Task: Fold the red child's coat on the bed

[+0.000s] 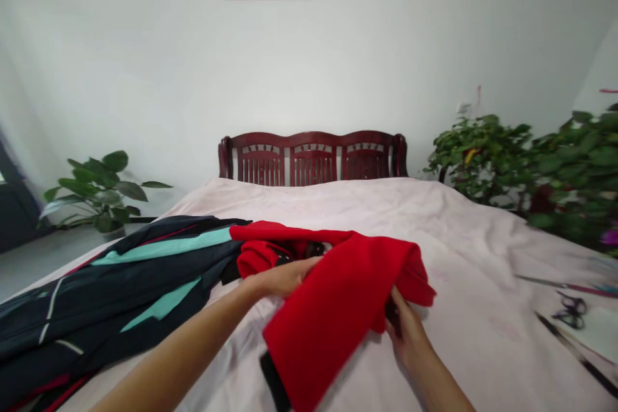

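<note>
A bright red cloth garment [338,315] lies bunched and folded on the bed, with a black part showing at its lower end. My left hand [284,277] grips a fold near its middle, the fingers running in under the red layer. My right hand [405,328] holds the garment's right edge, the fingers partly hidden behind the cloth. To the left, touching the red cloth, a dark navy jacket with teal panels [120,290] lies spread out, and my left forearm passes over it.
A pale pink bedcover [458,238] spreads under everything. On its right side lie black-handled scissors [572,310], a white sheet [596,335] and long thin strips [574,354]. A dark red wooden headboard [313,158] stands at the far end, with leafy potted plants [483,158] on either side.
</note>
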`<state>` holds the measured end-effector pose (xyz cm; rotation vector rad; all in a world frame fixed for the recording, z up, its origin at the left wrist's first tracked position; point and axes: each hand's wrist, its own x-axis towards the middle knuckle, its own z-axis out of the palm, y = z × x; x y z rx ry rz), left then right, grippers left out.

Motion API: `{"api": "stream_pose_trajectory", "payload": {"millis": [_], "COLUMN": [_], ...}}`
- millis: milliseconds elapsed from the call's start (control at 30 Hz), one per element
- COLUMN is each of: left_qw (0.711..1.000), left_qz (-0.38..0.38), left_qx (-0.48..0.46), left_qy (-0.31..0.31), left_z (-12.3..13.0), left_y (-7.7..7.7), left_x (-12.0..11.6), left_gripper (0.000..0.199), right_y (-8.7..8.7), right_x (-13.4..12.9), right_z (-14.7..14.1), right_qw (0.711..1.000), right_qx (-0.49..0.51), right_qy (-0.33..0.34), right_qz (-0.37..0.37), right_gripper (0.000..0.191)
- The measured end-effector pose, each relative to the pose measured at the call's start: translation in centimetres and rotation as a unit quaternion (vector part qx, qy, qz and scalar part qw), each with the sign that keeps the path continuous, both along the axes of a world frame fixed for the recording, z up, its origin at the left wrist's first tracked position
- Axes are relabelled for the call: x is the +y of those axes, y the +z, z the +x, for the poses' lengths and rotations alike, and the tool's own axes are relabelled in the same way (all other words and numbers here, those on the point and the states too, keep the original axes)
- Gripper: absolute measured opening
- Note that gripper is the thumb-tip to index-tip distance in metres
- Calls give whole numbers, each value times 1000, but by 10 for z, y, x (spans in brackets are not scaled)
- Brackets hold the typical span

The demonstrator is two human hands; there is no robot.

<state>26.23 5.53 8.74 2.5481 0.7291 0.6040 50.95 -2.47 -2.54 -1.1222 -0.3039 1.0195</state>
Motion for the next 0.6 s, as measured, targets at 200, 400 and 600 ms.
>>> {"api": "stream_pose_trajectory", "payload": {"millis": [200, 400, 600], "left_qw": [890, 954, 819], "left_qz": [-430, -277, -541], "left_qx": [-136, -45, -184], "left_qy": [-68, 101, -52], "left_z": [-43, -13, 2], "left_y": [-12, -52, 23], "left_x": [-23, -70, -28], "left_gripper": [110, 103, 54], "right_y": [-1, -3, -13], "right_x": [-8, -17, -21], "right_z": [-4, -1, 9], "right_qw": [998, 998, 998], "right_qx": [-42, -24, 15], "right_qy": [35, 54, 56], "right_qz": [12, -13, 12], "right_gripper": [59, 51, 59]}}
